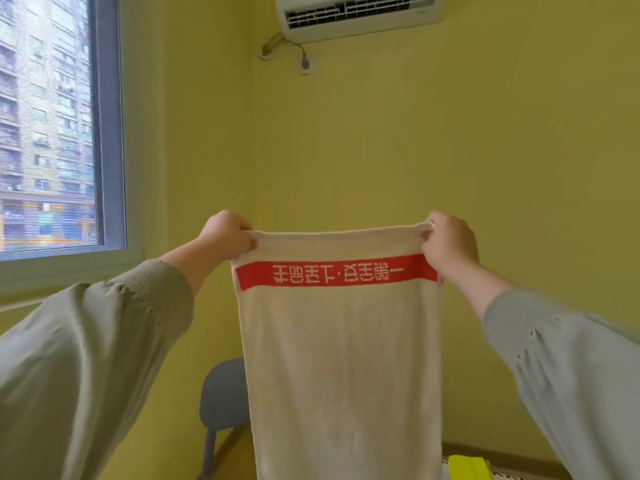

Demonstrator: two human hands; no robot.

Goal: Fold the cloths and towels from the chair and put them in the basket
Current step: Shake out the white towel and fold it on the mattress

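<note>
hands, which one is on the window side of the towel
The left hand: it grips the towel by the top corner nearer the window, while the right hand grips the opposite corner, away from it.

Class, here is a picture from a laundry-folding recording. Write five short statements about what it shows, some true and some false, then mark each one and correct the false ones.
1. The left hand and the right hand each hold a top corner of the towel. True.
2. The towel lies folded flat. False: it hangs spread open in the air, in front of the grey chair.
3. A red band with white characters crosses the towel near its top edge. True.
4. The window is at the right of the view. False: it is at the left.
5. The air conditioner is mounted high on the yellow wall. True.
</note>
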